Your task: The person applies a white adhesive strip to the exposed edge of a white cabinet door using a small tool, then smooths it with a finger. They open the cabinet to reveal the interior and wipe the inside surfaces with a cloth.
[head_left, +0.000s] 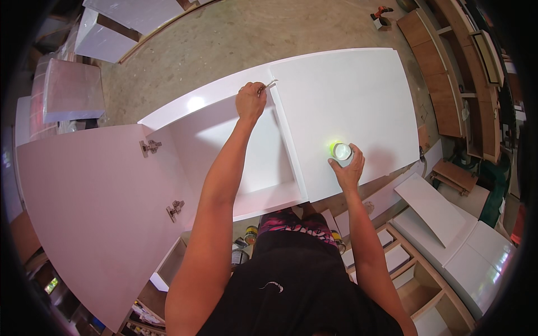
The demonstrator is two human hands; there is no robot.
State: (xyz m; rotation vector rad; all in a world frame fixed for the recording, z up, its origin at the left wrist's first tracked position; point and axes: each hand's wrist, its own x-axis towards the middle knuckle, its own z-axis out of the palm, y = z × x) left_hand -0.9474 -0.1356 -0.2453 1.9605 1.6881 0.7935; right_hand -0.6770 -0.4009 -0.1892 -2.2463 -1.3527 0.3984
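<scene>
A white cabinet [347,95] lies on its back before me, its left door [84,190] swung open on two metal hinges and its right door closed. My left hand [251,102] reaches across the open compartment [255,151] to the far end of the divider. Pinched in its fingers is a thin stick-like tool [270,85] with a pale tip, at the edge of the closed door; its exact kind is too small to tell. My right hand [351,169] curls its fingers around a small round pot [342,150] with whitish content and a yellow-green side, over the closed door.
White panels [434,215] and an open wooden frame [417,280] stand at the lower right. Several cans [251,232] sit on the floor by my legs. Wrapped white boxes [73,89] are at the far left, wooden cabinets [434,73] and an orange drill [383,12] at the far right.
</scene>
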